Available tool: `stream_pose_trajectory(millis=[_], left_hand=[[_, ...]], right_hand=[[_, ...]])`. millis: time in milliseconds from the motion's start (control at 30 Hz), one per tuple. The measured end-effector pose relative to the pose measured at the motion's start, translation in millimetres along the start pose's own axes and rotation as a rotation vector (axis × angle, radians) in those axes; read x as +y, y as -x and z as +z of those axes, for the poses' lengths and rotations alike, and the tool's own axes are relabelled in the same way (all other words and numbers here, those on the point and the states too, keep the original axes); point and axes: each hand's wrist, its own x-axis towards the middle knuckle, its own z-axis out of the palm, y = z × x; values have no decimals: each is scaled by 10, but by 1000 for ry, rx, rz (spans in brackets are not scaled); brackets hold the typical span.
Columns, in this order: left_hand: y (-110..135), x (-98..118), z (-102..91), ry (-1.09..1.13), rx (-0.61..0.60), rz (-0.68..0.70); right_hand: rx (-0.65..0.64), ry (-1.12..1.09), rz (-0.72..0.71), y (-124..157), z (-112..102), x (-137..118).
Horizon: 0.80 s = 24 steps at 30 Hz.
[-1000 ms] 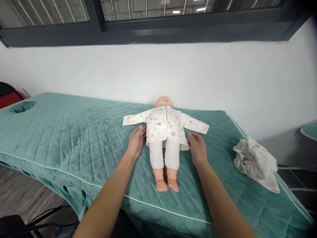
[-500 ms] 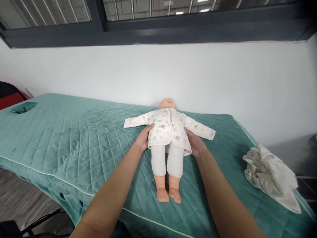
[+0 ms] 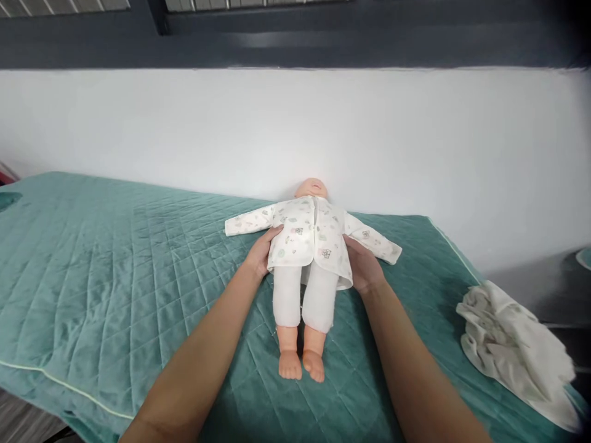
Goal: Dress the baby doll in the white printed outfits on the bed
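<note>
A baby doll (image 3: 290, 354) lies on its back, head toward the wall and bare feet toward me. It wears a white printed baby jacket (image 3: 300, 237) with both sleeves stretched out sideways, and its legs are white. My left hand (image 3: 262, 251) grips the doll's side at the waist, thumb on top of the jacket. On the opposite side my right hand (image 3: 364, 264) holds the torso the same way. Most fingers of both hands are hidden beneath or behind the doll.
A green quilted cover (image 3: 138, 277) lies over the bed. At the right edge sits a crumpled white cloth (image 3: 512, 344). Behind the bed rises a white wall (image 3: 207, 129) below a dark window frame (image 3: 277, 46). A hole in the cover shows at far left.
The camera view has shifted right and closer. The doll's lower body and feet have swung slightly left, with both hands still at its sides.
</note>
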Motion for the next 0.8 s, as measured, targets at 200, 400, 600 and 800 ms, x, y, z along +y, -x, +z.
stream_pose_trajectory(millis=[200, 400, 600, 800], left_hand=[[91, 34, -4, 8, 18, -30], [159, 32, -13, -17, 35, -44], [161, 0, -39, -30, 38, -48], [18, 151, -190, 117, 66, 147]], right_hand=[[50, -162, 9, -11, -78, -50], [43, -85, -9, 13, -79, -22], [54, 15, 5, -31, -105, 4], [77, -78, -74, -86, -184, -35]])
